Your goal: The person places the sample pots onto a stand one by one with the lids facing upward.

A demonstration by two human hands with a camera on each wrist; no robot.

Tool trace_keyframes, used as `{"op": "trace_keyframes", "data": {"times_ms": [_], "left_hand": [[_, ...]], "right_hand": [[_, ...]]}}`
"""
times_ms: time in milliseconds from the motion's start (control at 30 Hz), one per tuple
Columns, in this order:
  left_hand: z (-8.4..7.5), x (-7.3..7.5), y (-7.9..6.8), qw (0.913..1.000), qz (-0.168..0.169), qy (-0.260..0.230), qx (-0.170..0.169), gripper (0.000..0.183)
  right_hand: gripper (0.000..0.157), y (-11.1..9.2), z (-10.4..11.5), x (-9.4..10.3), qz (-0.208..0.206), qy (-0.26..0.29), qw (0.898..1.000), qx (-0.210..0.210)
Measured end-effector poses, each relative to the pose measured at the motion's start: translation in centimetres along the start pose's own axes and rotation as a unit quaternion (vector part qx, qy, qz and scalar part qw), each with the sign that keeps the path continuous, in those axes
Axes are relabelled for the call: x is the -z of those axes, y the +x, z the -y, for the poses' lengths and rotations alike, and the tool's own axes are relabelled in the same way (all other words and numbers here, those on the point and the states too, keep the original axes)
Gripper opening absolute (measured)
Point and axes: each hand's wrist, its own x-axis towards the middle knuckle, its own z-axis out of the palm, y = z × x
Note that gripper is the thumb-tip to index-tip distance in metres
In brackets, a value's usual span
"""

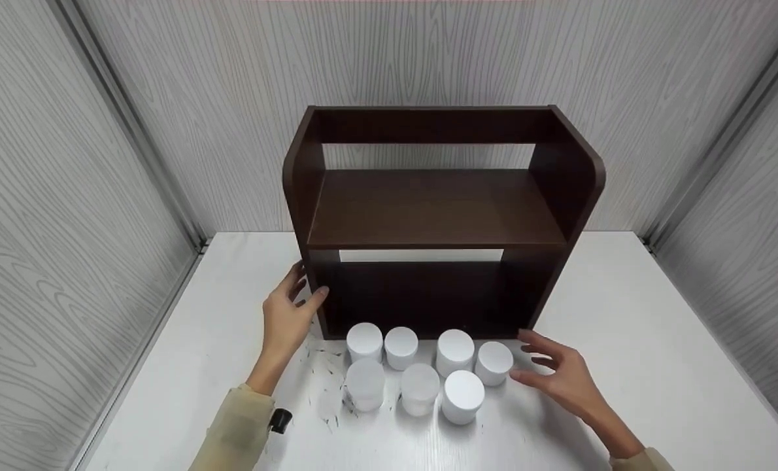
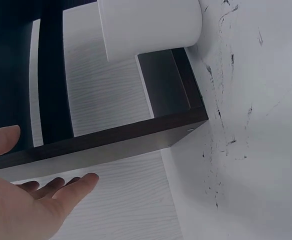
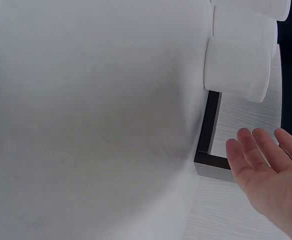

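Observation:
A dark brown two-tier shelf (image 1: 438, 209) stands on the white table, its lower front edge just behind several white round jars. My left hand (image 1: 287, 314) grips the shelf's left side panel, thumb on the inner side and fingers along the outer face. In the left wrist view, that thumb (image 2: 3, 140) and the fingers lie on opposite sides of the panel. My right hand (image 1: 562, 376) is held beside the rightmost jar (image 1: 494, 363), fingers spread and nothing in it. Its fingertips come close to the shelf's lower right corner, which the right wrist view also shows.
Jars stand in a loose back row, with a front group of a white jar (image 1: 463, 396) and two translucent-looking jars, one being the left jar (image 1: 365, 384). Dark scuffs mark the table (image 1: 167, 392). Wood-grain panels (image 1: 428, 52) enclose the back and sides.

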Motion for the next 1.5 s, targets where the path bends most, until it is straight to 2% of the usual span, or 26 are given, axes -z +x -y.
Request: {"op": "trace_keyframes", "data": {"times_ms": [333, 467, 633, 800, 1000, 1500], "left_hand": [[0.4, -0.5, 0.1, 0.9995, -0.007, -0.030, -0.001, 0.066], [0.4, -0.6, 0.1, 0.9993, -0.015, -0.033, -0.003, 0.064], [0.2, -0.8, 0.2, 0.9994, -0.022, -0.026, -0.001, 0.061], [0.2, -0.9, 0.3, 0.9995, -0.022, -0.024, -0.004, 0.061], [0.2, -1.0, 0.4, 0.9992, -0.027, -0.027, -0.011, 0.059], [0.1, -1.3, 0.4, 0.9986, -0.040, -0.031, -0.013, 0.055]], "right_hand": [[0.075, 0.7, -0.7, -0.4, 0.041, 0.006, 0.999, 0.008], [0.074, 1.0, -1.0, -0.5, 0.065, 0.009, 0.997, 0.027], [0.073, 1.2, -1.2, -0.7, 0.082, 0.017, 0.996, 0.024], [0.071, 1.3, -1.3, -0.9, 0.092, 0.015, 0.995, 0.037], [0.068, 1.5, -1.4, -1.1, 0.096, 0.027, 0.994, 0.035], [0.062, 1.8, -1.6, -1.3, 0.101, 0.017, 0.994, 0.035]]}}
